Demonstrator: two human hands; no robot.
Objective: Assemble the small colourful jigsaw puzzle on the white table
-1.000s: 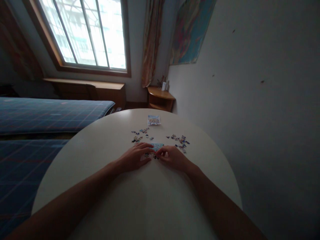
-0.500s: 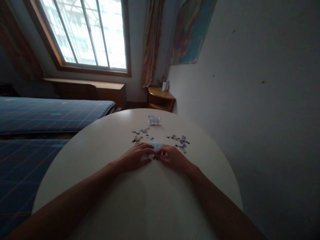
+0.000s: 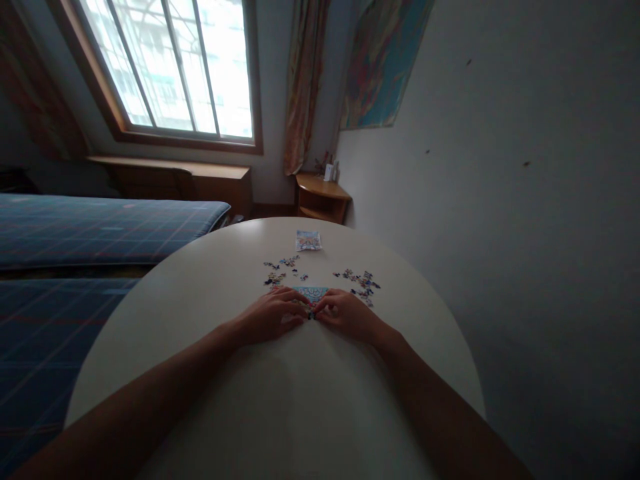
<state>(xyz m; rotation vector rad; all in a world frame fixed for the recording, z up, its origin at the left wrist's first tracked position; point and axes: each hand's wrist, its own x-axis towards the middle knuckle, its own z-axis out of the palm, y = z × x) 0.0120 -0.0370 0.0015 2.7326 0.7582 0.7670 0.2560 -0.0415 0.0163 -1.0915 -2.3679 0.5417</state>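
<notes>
A partly assembled jigsaw puzzle (image 3: 311, 291) with a light blue patterned strip lies flat on the round table, partly covered by both hands. My left hand (image 3: 273, 313) rests at its left side, fingers stretched over the pieces and thumb apart below them. From the right, my right hand (image 3: 347, 315) has its thumb and fingers pinched together at the puzzle's near edge, on a small puzzle piece mostly hidden by the fingertips. A dark puzzle piece (image 3: 311, 315) shows between the two hands.
Loose puzzle pieces lie in a left group (image 3: 275, 279) and a right group (image 3: 367, 283) beyond my hands. A small picture packet (image 3: 309, 241) sits farther back on the white table (image 3: 210, 280). A plaid mattress (image 3: 110, 230) stands left; the wall (image 3: 525, 253) is right.
The right fingertips have shifted slightly toward me and left, lower on the puzzle. My left fingers reach a little farther right, and more of the blue strip shows.
</notes>
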